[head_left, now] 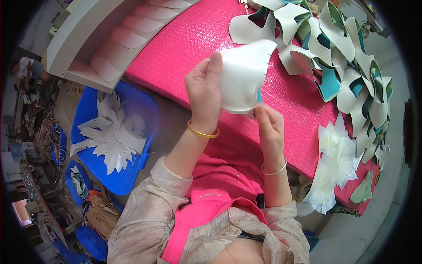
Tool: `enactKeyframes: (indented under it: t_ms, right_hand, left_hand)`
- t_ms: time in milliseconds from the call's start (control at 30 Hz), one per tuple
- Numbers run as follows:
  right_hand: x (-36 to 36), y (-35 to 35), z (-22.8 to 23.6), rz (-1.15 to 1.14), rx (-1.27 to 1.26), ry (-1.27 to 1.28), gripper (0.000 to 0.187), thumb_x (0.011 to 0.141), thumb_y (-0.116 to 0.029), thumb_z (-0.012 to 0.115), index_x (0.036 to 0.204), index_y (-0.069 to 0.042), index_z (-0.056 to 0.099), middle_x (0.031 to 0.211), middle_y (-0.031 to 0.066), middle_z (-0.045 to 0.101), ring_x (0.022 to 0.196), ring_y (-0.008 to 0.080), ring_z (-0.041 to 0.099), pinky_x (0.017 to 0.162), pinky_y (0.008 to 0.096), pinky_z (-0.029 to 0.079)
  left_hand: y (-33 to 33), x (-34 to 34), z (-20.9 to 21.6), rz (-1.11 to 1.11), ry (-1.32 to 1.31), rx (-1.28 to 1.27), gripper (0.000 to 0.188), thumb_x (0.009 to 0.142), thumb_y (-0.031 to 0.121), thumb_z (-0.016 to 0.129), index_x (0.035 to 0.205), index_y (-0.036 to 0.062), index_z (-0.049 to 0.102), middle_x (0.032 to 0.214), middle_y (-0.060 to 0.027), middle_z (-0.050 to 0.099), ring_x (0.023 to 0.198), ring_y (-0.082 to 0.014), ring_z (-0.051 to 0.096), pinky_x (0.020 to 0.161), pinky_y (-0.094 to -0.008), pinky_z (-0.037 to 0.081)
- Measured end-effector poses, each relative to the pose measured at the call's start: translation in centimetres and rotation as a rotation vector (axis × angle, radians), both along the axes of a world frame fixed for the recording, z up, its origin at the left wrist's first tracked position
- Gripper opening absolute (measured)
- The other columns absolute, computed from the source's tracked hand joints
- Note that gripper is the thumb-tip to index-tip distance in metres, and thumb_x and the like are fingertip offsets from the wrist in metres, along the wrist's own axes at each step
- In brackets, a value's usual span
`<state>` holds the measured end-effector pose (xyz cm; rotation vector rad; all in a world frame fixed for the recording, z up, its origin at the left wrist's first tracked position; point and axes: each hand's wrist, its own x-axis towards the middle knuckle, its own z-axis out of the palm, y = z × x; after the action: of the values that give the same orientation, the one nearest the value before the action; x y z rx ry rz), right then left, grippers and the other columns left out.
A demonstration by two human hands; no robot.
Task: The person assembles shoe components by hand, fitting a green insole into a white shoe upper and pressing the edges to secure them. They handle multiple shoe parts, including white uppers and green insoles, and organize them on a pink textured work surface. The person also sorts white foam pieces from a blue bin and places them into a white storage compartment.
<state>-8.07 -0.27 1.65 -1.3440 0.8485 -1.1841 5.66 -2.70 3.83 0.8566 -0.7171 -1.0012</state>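
A white shoe upper (pixel 243 75) with small notches along its right edge is raised over the pink table. My left hand (pixel 205 88) grips its left side, thumb up against the white face. At its lower right corner, my right hand (pixel 269 126) is closed in a pinch, beside a bit of blue lining (pixel 259 95). A small dark spot shows by those fingertips, too small to name. The fingers of the left hand are mostly hidden behind the piece.
Bubble wrap covers the pink table (pixel 176 57). Several white shoe uppers (pixel 343 31) with green lining lie heaped at the right. A bundle of pale translucent sheets (pixel 336 154) hangs near its front edge. Left stand a blue bin (pixel 115 178) of white cut pieces and a grey rack (pixel 83 39).
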Motion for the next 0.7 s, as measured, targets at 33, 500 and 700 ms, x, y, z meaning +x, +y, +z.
enactKeyframes:
  t_ms: [33, 500, 700]
  right_hand:
    - [1.7, -0.3, 0.7, -0.074, -0.02, -0.103, 0.022, 0.089, -0.018, 0.053, 0.088, 0.002, 0.061, 0.07, -0.001, 0.058, 0.064, 0.0047, 0.049, 0.057, 0.0195, 0.037]
    - [-2.5, -1.8, -1.6, -0.25, 0.221, -0.186, 0.033, 0.094, -0.028, 0.043, 0.083, -0.001, 0.057, 0.073, -0.0017, 0.055, 0.066, 0.0033, 0.047, 0.057, 0.0185, 0.038]
    - [-1.5, -2.6, -1.8, -0.438, 0.077, 0.055, 0.039, 0.093, -0.033, 0.045, 0.069, -0.003, 0.05, 0.06, -0.0049, 0.043, 0.055, 0.0024, 0.035, 0.047, 0.0208, 0.028]
  left_hand:
    - [0.3, 0.0, -0.1, 0.052, -0.112, -0.058, 0.026, 0.088, 0.024, 0.057, 0.086, -0.0016, 0.06, 0.073, -0.0015, 0.059, 0.063, -0.0042, 0.051, 0.056, -0.0211, 0.043]
    - [4.0, -2.1, -4.1, -0.491, -0.269, 0.115, 0.019, 0.081, 0.01, 0.064, 0.093, -0.0041, 0.064, 0.079, -0.0028, 0.065, 0.07, -0.0051, 0.056, 0.06, -0.0206, 0.046]
    - [6.6, -5.8, -5.5, -0.332, -0.314, 0.106, 0.017, 0.08, 0.007, 0.065, 0.093, -0.0042, 0.065, 0.083, -0.0048, 0.067, 0.074, -0.0066, 0.058, 0.065, -0.0222, 0.047]
